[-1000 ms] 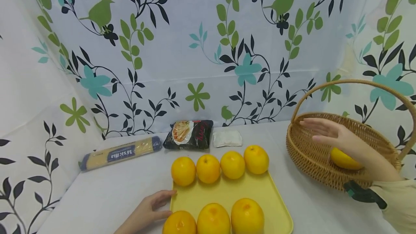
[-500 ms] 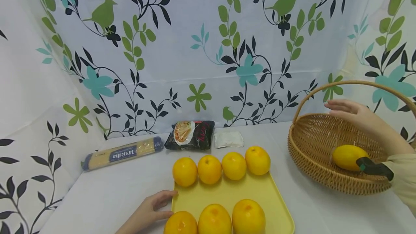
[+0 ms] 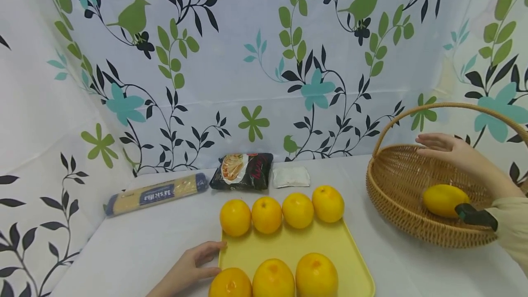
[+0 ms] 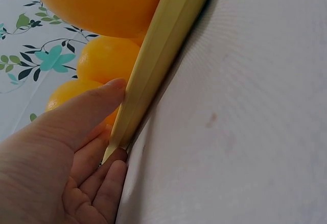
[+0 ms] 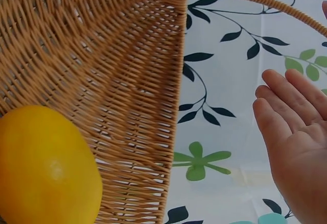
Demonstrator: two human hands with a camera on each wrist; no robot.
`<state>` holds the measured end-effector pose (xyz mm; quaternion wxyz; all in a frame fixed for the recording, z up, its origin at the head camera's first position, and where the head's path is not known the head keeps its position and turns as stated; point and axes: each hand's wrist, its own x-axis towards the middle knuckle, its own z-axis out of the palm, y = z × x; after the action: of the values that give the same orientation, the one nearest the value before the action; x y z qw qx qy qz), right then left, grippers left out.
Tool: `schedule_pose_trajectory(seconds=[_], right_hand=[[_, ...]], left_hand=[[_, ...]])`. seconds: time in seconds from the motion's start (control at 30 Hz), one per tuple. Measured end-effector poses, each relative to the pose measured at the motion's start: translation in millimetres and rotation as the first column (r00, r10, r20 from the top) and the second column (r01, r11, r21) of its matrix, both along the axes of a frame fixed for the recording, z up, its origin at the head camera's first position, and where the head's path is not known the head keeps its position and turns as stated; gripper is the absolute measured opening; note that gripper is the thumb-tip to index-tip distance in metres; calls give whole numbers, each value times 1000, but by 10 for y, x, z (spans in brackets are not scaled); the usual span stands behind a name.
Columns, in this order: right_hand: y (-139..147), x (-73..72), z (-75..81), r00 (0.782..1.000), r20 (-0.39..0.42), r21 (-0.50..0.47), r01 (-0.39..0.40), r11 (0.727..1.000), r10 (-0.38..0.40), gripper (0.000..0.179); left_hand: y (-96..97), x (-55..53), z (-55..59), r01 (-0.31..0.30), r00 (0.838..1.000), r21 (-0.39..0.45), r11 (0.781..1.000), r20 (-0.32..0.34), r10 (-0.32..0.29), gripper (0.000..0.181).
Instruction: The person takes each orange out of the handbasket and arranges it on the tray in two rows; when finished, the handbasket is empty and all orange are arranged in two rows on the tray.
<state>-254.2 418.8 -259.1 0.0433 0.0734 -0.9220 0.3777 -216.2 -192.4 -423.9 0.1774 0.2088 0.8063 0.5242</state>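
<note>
My left hand (image 3: 194, 262) rests at the left edge of a yellow tray (image 3: 359, 260), thumb and fingertips against its rim (image 4: 153, 55) in the left wrist view. Several oranges (image 3: 266, 215) stand in a row along the tray's back, and larger orange-yellow fruits (image 3: 316, 276) stand at its front. On the right, my right hand (image 3: 458, 152) hovers over the wicker basket (image 3: 387, 182) with its fingers extended and nothing in them. An oval yellow fruit (image 5: 48, 168) lies inside the basket, below that hand.
Behind the tray lie a black printed food packet (image 3: 241, 172) and a small white packet (image 3: 291, 176). A long pack of spaghetti (image 3: 158, 195) lies at the back left. The basket's tall handle (image 3: 453, 105) arches over its opening; patterned cloth (image 3: 231, 77) hangs behind the table.
My right hand has moved right and slightly up over the basket, then nearly stopped, uncovering the yellow fruit. My left hand has stayed at the tray's edge.
</note>
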Motion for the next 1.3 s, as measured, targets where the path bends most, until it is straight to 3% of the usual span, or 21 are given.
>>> schedule_pose_trajectory(seconds=[0.27, 0.63, 0.8, 1.03, 1.17, 1.3], right_hand=[[70, 2, -145, 1000, -7, 84, 0, 996, 1, 62], [114, -45, -301, 990, 139, 141, -34, 989, 14, 69], [139, -48, -330, 988, 154, 180, -38, 983, 10, 70], [174, 2, -408, 973, 231, 115, -52, 992, 24, 71], [190, 0, -422, 968, 249, 184, -74, 980, 26, 70], [209, -15, -431, 950, 311, 232, -87, 969, 10, 73]], left_hand=[[7, 22, 16, -2, 1000, 7, 1000, -1, 2, 52], [1, 24, -26, 10, 1000, 15, 1000, -7, -10, 51], [0, 27, -53, 14, 1000, -3, 1000, -11, -14, 50], [23, 35, -11, -5, 1000, -13, 1000, -4, 5, 52], [23, 40, -2, -4, 1000, 7, 1000, 2, 4, 53], [10, 44, -12, -9, 1000, 2, 1000, 4, 9, 53]])
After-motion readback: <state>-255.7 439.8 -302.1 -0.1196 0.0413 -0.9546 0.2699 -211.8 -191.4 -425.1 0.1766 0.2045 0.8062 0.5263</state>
